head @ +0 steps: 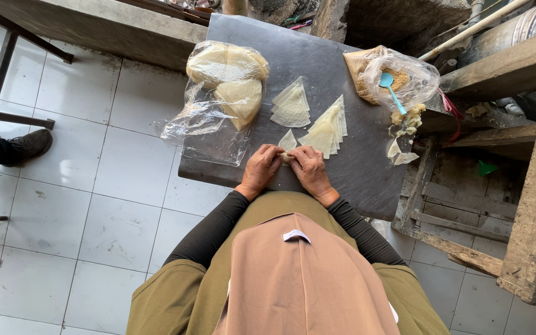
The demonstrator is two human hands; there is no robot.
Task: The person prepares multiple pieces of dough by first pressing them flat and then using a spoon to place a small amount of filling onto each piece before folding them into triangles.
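Seen from above, the left hand point(259, 169) and the right hand point(309, 171) meet at the near edge of a dark grey flat worktop point(342, 174), their fingers point(272, 154) pinched narrow around a small pale triangular piece of thin dough wrapper point(287, 144); part of the piece shows above the fingertips, the rest is hidden between them, so how it is folded cannot be told. Just beyond the hands lie two fanned stacks of pale cut wrapper triangles, one point(291, 105) toward the middle of the worktop and a larger one point(327, 129) just right of it. At the far left of the worktop is a clear plastic bag point(209, 121) with a rumpled open mouth, and inside it are round and folded sheets of cream-coloured wrapper point(234, 80). At the far right stands a second clear plastic bag of brown crumbly filling point(398, 77), with a light blue plastic spoon point(391, 90) resting in it. Next to that bag, by the right edge, are a few yellowish crumbs and small wrapper scraps point(404, 121). The person wears black sleeves point(209, 232) and olive clothing. The floor is of white tiles point(63, 211), and a dark shoe point(29, 146) shows at the left.
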